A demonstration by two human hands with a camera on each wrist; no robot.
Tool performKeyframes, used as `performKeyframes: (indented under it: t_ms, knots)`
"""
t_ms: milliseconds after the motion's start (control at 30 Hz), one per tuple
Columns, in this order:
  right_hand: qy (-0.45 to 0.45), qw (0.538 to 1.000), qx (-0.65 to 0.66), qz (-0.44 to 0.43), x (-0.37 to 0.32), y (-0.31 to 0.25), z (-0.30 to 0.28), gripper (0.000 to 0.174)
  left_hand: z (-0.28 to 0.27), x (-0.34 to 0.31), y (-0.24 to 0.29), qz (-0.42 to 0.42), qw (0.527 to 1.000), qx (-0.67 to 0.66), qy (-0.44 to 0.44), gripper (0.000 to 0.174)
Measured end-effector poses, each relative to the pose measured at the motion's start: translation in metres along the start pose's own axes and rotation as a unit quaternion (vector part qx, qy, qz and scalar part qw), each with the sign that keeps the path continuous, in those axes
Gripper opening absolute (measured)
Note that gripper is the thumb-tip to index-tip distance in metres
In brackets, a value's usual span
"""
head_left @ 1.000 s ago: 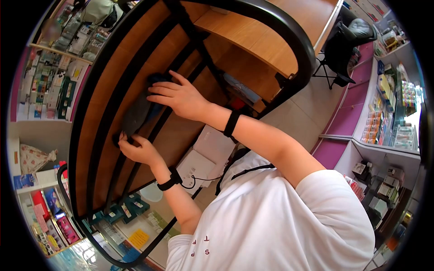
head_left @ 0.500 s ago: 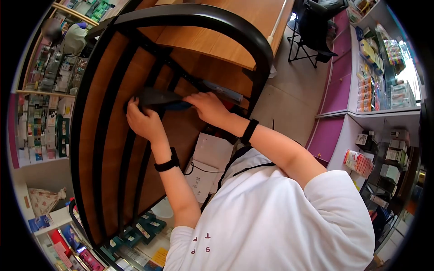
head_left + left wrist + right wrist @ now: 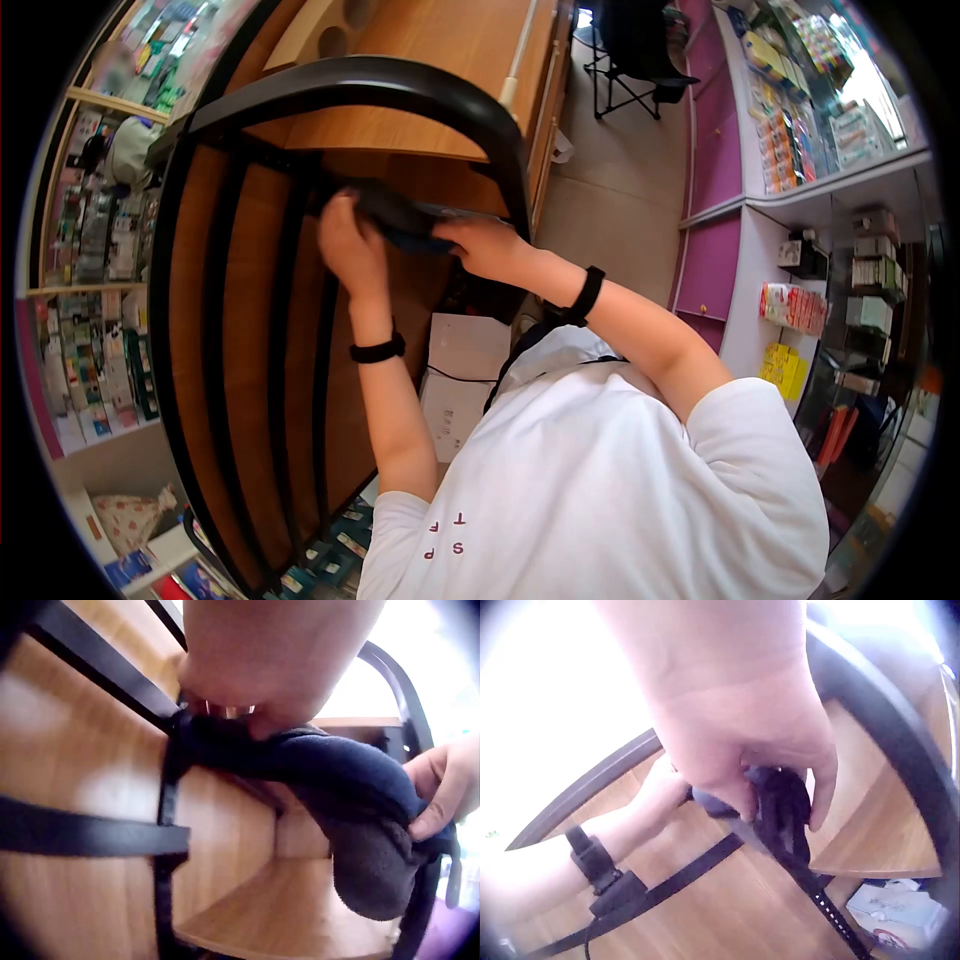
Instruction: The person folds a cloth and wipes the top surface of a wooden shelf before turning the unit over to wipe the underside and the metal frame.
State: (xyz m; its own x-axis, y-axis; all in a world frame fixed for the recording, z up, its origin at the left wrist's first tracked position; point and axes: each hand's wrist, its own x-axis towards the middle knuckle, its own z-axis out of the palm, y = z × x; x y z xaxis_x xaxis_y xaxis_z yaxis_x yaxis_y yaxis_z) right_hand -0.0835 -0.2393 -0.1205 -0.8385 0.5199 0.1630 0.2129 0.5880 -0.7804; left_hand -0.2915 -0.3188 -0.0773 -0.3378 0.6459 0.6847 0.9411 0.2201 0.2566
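The cloth (image 3: 349, 761) is nearer the curved bar (image 3: 360, 72) now, so work seems there; left hand (image 3: 352, 245) and right hand (image 3: 490, 250) pinch it, nearly closed.

A shop, by the look of it: on the right, shelves (image 3: 850, 179) carry rows of small packaged goods (image 3: 775, 150), red-and-white boxes (image 3: 793, 306) and yellow packs (image 3: 785, 369), with purple cabinets (image 3: 714, 150) lining a bare aisle floor (image 3: 610, 225). On the left, racks (image 3: 95, 289) stand crowded with more small packets, their labels unreadable.
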Motion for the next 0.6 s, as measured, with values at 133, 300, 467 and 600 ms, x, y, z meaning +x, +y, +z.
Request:
performKeyframes:
  t_ms: [133, 300, 467, 600]
  knots:
    - [-0.094, 0.993, 0.004, 0.076, -0.06, 0.03, -0.046, 0.04, 0.047, -0.051, 0.045, -0.096, 0.97, -0.175, -0.139, 0.029]
    - [0.09, 0.99, -0.05, 0.092, -0.116, 0.054, -0.095, 0.043, 0.06, -0.076, 0.082, -0.115, 0.917, -0.372, -0.09, 0.022]
    - [0.271, 0.962, -0.027, 0.013, -0.101, -0.018, -0.143, 0.049, -0.015, -0.02, 0.126, 0.038, 0.928, -0.358, 0.091, 0.015]
    - [0.422, 0.895, -0.039, -0.143, -0.061, -0.071, -0.175, 0.053, -0.062, 0.046, 0.162, 0.068, 0.905, -0.327, 0.265, 0.02]
